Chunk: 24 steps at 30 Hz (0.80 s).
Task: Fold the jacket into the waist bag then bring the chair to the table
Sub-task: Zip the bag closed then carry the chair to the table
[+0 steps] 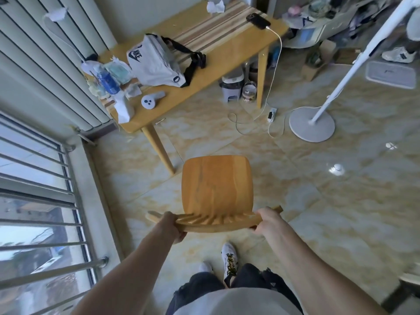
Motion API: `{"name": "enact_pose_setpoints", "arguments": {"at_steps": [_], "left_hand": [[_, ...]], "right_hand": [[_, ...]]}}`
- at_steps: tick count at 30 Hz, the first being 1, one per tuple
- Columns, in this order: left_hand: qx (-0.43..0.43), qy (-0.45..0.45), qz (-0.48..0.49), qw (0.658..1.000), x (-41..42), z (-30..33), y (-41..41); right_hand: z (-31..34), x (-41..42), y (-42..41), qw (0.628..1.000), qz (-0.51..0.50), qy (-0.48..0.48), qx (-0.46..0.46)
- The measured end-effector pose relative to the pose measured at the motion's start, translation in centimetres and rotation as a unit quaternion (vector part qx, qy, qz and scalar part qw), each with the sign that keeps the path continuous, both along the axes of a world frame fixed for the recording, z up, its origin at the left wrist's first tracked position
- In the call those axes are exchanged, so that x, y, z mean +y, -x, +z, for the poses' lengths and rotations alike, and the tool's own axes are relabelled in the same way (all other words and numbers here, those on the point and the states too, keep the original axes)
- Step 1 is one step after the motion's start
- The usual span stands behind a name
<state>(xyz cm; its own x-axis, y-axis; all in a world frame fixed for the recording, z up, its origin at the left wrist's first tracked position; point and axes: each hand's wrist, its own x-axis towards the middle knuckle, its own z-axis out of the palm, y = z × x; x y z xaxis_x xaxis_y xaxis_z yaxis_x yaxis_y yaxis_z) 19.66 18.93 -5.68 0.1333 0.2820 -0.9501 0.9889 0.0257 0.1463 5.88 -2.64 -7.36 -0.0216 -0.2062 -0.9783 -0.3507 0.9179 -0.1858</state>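
Observation:
A wooden chair (217, 185) stands in front of me on the tiled floor, its seat pointing toward the wooden table (218, 53). My left hand (173, 226) grips the left end of its curved backrest and my right hand (267, 220) grips the right end. On the table lies a bulging white waist bag (154, 62) with a black strap. The jacket is not visible. A gap of floor separates the chair from the table's near leg.
On the table's left end sit a blue bottle (106, 79), tissues and a white handheld device (151, 100); a charging phone (258, 20) lies at the far end. A fan stand (312, 125), a power strip with cables and bins occupy the floor to the right. Window bars run along the left.

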Motion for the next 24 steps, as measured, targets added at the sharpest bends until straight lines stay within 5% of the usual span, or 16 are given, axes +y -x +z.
{"name": "enact_pose_setpoints", "arguments": {"at_steps": [14, 24], "left_hand": [[-0.038, 0.031, -0.029, 0.998, -9.9, 5.1, -16.5], [-0.053, 0.133, -0.035, 0.989, -20.9, 7.7, -36.3]], "right_hand": [[5.7, -11.2, -16.6, 0.999, 0.029, 0.016, -0.039], [8.4, -23.5, -36.7, 0.997, 0.037, 0.011, -0.068]]}}
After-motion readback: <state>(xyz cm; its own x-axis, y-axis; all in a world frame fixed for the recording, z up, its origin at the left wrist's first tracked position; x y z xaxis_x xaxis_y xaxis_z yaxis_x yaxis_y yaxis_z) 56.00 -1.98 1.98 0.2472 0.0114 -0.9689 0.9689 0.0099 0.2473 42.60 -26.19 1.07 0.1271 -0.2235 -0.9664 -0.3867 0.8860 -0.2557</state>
